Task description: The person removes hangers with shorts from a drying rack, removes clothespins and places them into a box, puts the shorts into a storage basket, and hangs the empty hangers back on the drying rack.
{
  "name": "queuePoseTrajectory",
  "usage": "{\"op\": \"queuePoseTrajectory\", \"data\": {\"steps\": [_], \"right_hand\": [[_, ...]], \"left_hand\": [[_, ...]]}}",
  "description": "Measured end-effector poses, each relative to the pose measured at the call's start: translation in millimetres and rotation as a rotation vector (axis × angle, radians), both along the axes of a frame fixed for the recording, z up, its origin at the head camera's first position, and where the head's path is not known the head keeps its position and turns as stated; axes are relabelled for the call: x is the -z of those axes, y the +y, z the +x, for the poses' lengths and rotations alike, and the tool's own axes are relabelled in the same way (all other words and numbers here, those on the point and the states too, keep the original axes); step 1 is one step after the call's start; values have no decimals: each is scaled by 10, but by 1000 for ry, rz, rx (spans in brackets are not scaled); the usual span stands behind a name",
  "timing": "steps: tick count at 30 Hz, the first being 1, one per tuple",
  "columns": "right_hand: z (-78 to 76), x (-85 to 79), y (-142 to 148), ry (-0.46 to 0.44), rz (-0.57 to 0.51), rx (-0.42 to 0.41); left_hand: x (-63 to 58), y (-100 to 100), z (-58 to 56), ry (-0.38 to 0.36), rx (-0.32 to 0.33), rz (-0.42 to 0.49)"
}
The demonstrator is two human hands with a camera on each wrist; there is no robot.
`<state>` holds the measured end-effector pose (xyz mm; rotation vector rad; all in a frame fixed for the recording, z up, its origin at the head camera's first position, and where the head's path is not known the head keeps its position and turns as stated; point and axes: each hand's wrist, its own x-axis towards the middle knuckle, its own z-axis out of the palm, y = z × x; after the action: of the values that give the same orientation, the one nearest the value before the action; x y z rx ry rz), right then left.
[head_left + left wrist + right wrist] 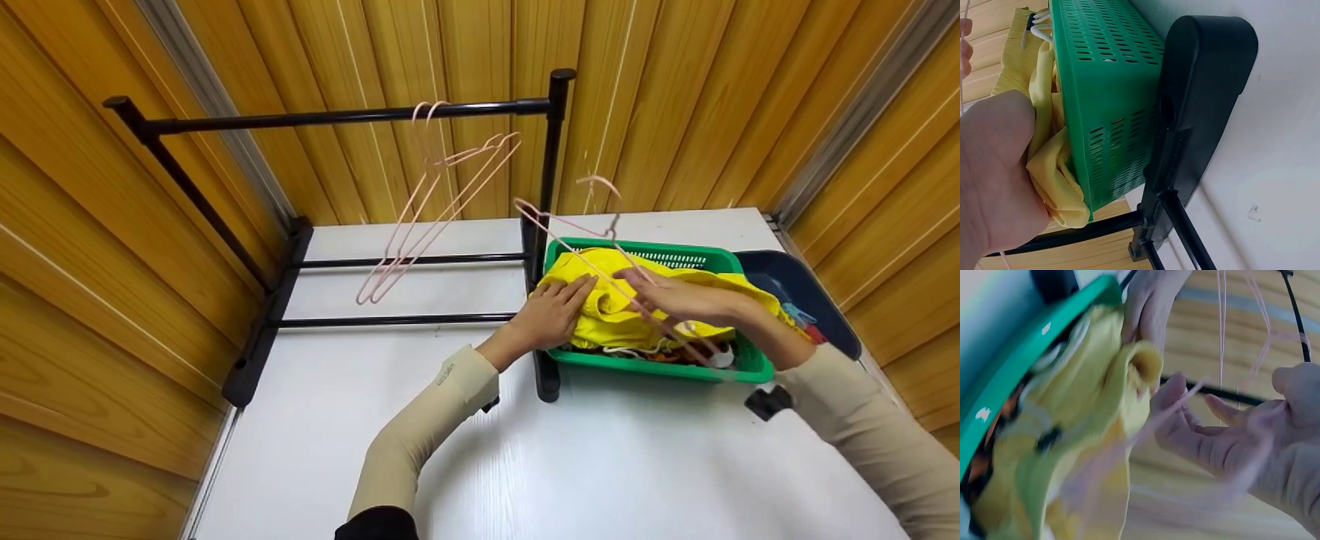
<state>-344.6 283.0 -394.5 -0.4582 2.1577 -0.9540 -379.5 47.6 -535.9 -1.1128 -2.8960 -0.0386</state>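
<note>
My left hand [551, 315] rests on a bunched yellow garment [600, 326], fingers spread over its left side. The left wrist view shows the palm against the yellow cloth at the basket's end; most of the fingertips are hidden there. My right hand [686, 296] holds a thin pink clothes hanger [615, 225] above the garment, its hook pointing up and back. In the right wrist view the hanger [1168, 410] is blurred where it crosses the fingers. A gathered edge and white cords show on the garment, which fills a green perforated basket [660, 367].
Left of the basket stands a black clothes rack [345, 118], its foot beside the basket's end. Pink hangers [409, 217] hang from its top bar. A dark blue basin [802, 277] lies behind the basket at right, and small blue clips [799, 313] show near its rim.
</note>
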Motion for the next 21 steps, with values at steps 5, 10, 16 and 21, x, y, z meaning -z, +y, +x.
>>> {"op": "queuePoseTrajectory", "data": {"steps": [5, 10, 16, 21], "right_hand": [[-43, -41, -442, -28, -83, -4], [-113, -110, -837, 0, -130, 17], [-208, -137, -1265, 147, -147, 101], [-278, -151, -1558, 213, -186, 182]], "left_hand": [[15, -24, -2, -12, 2, -16], [41, -28, -11, -19, -9, -49], [78, -91, 20, 210, 72, -6], [128, -127, 13, 327, 159, 161]]}}
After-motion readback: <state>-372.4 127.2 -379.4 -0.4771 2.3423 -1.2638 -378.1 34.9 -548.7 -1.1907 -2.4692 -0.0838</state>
